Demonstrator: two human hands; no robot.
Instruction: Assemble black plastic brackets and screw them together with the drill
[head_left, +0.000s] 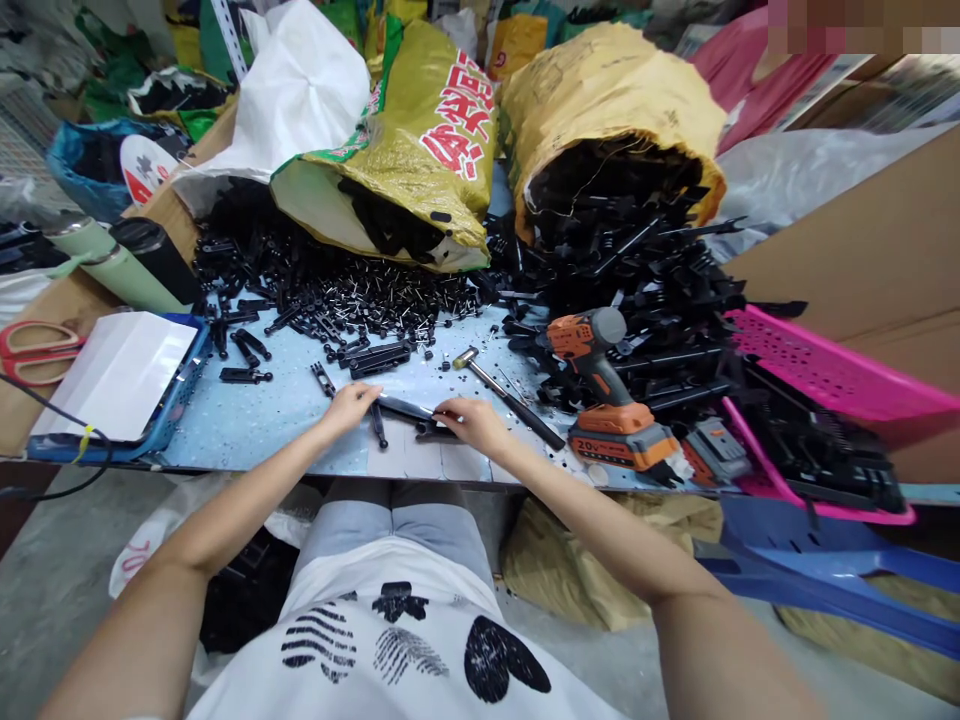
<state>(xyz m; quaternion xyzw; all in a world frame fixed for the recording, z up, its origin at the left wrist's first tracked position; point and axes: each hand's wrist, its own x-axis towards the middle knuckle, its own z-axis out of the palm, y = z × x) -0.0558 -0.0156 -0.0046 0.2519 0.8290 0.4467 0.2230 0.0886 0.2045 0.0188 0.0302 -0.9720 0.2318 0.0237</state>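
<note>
Two hands meet on one slim, dark strip (405,407) lying low in the middle of the frame, on the pale blue tabletop (262,410). It is long, flat and narrow, grey-black with a dull shine, and runs nearly level from left to right. My left hand (349,405) has its grip pinched on the strip's left end. My right hand (469,420) has its grip closed on the right end, over a small black piece I cannot make out.

Just right of centre stands an orange drill (607,400), its battery marked "20V"; a hammer (502,390) lies between it and my right hand. At top centre a yellow-green sack (420,140) carries large red Chinese characters and lies open, with black plastic parts (360,290) spread from its mouth across the tabletop. Beside it, a brown sack (607,90) lies open with longer black pieces heaped at its mouth. A pink basket (825,375) at the right edge holds more black pieces. At the left, a blue tray (176,395) holds a white box (116,370), with red scissors (34,350) beyond.
</note>
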